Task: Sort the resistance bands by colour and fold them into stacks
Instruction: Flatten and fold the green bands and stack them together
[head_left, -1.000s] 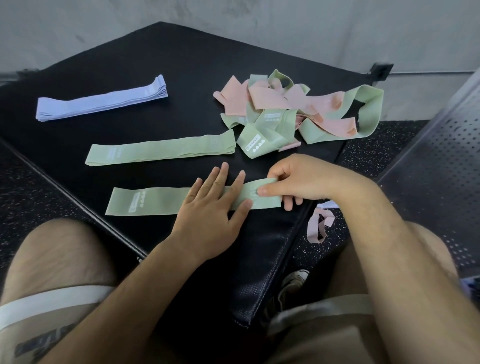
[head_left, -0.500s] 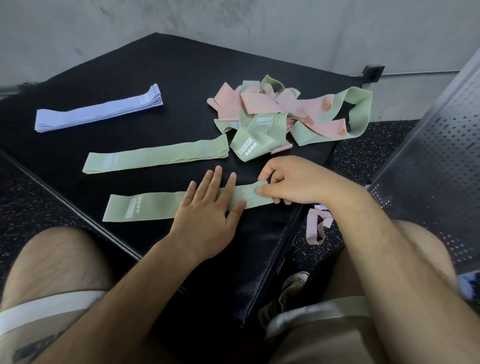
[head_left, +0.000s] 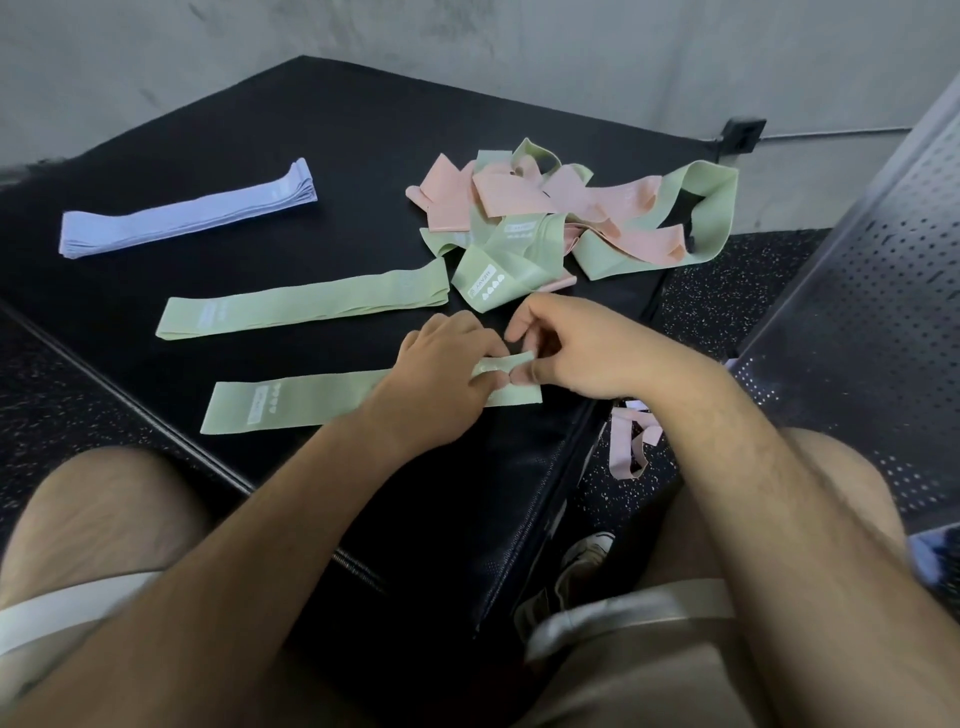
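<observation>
The green band (head_left: 311, 410) lies flat along the near edge of the mat (head_left: 363, 156), label end to the left. Its right end sits right at the mat's near corner. Both hands are on that right end. The left hand (head_left: 441, 374) has its fingers (head_left: 488, 382) curled down on it, and the right hand (head_left: 576, 353) pinches a lifted bit of the top layer between thumb and forefinger. So both are narrow and holding the band, neither is open.

Stuff I think could go sideways:

- That end is basically at the corner. If a pinch slips, the stretchy fabric could snap back and slide off onto the floor (head_left: 727, 322). There's a pink band (head_left: 628, 441) down there, just off the right edge.
- Only the right end is held and the long left part is loose. If it's folded over without squaring the edges, I'd guess it comes out crooked and the stack leans.
- The other green band (head_left: 301, 306) lies just beyond it, further in from the near edge. A sloppy drag could nudge it out of line.
- The mixed pile (head_left: 561, 223) of pink and green sits by the right edge, and one green loop looks to be right on the brink. Tugging a tangled band out could drag others over.

The purple stack (head_left: 182, 218) near the left corner is well apart and looks safe.
</observation>
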